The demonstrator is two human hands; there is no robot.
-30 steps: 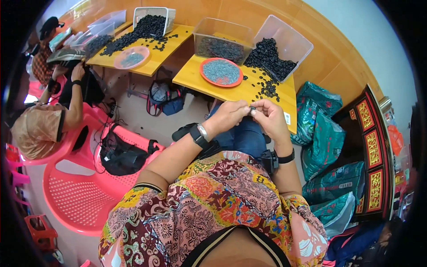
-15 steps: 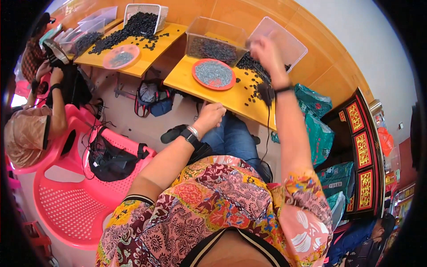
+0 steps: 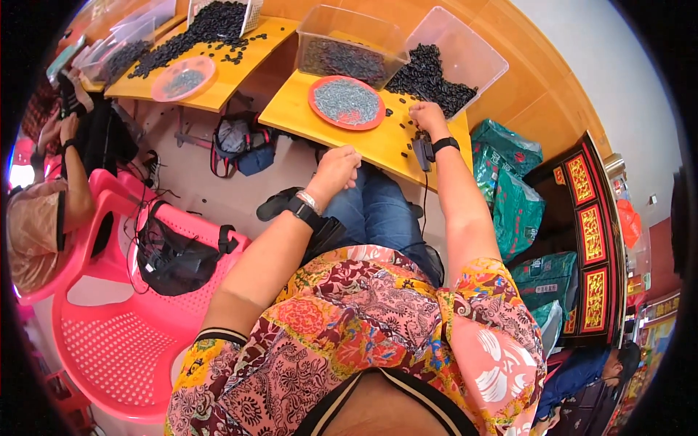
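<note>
Flowered pink-and-yellow shirt [image 3: 349,320], black-and-cream collar [image 3: 340,401], blue jeans [image 3: 376,211]; bracelet [image 3: 308,200] and black wristband [image 3: 303,211] behind the left hand [image 3: 337,171]; black strap [image 3: 445,145], box [image 3: 422,154] and cable [image 3: 426,186] behind the right hand [image 3: 429,118].

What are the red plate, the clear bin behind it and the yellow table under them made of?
Red plate: probably plastic; smooth, evenly coloured rim. Clear bin: likely plastic, glossy; dark pieces show through. Yellow table: perhaps wood or laminate; its plain top leaves that open.

Your right hand [image 3: 429,118] can pass left to the red plate [image 3: 352,127] (loose black pieces [image 3: 389,112] between); clear tub [image 3: 349,45] obstructs behind.
</note>
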